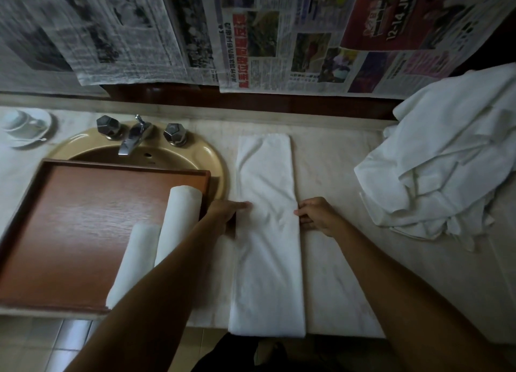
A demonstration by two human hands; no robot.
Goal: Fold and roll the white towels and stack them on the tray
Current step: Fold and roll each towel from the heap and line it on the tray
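Note:
A white towel [268, 232] lies folded into a long narrow strip on the marble counter, running from the back wall to the front edge. My left hand [227, 213] rests flat on the strip's left edge about halfway along, fingers straight. My right hand [317, 216] touches the strip's right edge at the same height, its fingers partly curled against the fold. Two rolled white towels [178, 223] [131, 262] lie side by side at the right end of the brown wooden tray [69, 226], which sits over the sink.
A heap of unfolded white towels [446, 162] fills the counter's right side. The tan sink [212, 153] with a chrome tap [134, 137] lies behind the tray. A cup and saucer [23, 127] stand at far left. Newspaper covers the wall.

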